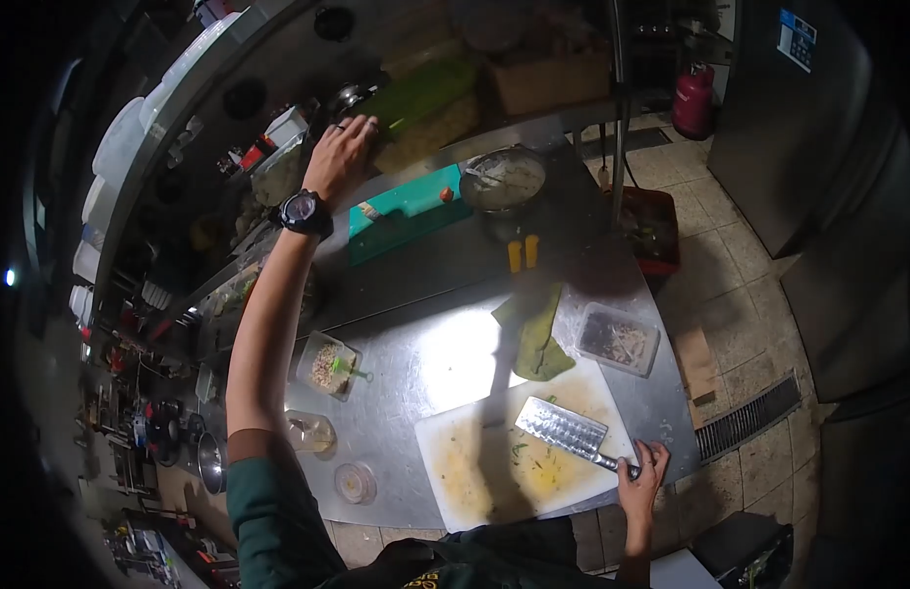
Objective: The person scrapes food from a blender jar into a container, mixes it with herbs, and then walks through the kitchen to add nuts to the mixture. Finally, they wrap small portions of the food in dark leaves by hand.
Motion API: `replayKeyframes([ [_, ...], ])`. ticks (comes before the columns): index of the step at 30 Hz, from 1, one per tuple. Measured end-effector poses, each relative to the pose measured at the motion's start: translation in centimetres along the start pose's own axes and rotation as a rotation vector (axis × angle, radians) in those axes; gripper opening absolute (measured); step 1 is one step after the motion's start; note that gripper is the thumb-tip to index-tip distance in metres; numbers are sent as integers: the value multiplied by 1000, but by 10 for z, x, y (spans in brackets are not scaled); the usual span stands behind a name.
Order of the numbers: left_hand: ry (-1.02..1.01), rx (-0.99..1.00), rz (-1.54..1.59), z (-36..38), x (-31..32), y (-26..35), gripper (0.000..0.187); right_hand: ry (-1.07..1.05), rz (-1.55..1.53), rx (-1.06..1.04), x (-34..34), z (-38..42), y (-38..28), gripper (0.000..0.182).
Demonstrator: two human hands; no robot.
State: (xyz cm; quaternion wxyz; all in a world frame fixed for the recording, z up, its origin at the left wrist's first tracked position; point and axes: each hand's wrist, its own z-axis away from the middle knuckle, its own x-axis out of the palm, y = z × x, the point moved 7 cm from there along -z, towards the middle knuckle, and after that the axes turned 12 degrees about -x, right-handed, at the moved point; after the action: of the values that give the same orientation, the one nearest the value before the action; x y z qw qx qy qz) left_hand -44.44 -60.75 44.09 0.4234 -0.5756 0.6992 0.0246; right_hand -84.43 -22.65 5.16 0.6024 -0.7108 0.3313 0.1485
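My left hand (343,155) reaches up to the shelf, its fingers bent beside a clear bin with a green lid (425,93); whether it grips anything is not clear. At the lower right my right hand (642,478) is closed round the handle of a cleaver (563,428). The broad blade lies over a stained white cutting board (455,471) dotted with green bits. A green cloth (541,348) touches the board's far edge. To its right is a clear container of chopped food (617,339).
A green board (406,214) and a metal bowl (504,180) stand on the raised shelf. On the table's left are a tub of grains (329,367), a jar (310,432) and a round container (356,483). A red crate (649,231) stands right.
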Motion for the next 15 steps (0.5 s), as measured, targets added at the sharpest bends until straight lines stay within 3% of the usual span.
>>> replayKeyframes([
  [5,-107,-116,141,34,-23,-3,23,150,35,-98,-16,-27,-19,36],
  [6,-19,48,1,45,-31,-2,30,171,-56,-37,-16,-33,-23,33],
  [7,-87,62,-62,53,-30,-10,35,198,-144,13,-13,-40,-27,31],
  [8,-103,294,-214,56,-47,7,32,244,-262,92,3,-41,-23,24],
  [9,-128,188,-125,55,-60,6,30,267,-630,148,34,-38,-31,24],
  [10,-141,92,-40,52,-69,6,29,56,-989,319,65,-47,-74,28],
  [12,-133,114,-40,61,-93,20,25,-531,-1338,332,129,-68,-155,47],
  [13,-105,157,-43,72,-104,31,22,-605,-1593,391,160,-76,-185,63],
  [15,-145,159,-6,104,-130,49,21,-767,-1998,428,188,-116,-250,76],
])
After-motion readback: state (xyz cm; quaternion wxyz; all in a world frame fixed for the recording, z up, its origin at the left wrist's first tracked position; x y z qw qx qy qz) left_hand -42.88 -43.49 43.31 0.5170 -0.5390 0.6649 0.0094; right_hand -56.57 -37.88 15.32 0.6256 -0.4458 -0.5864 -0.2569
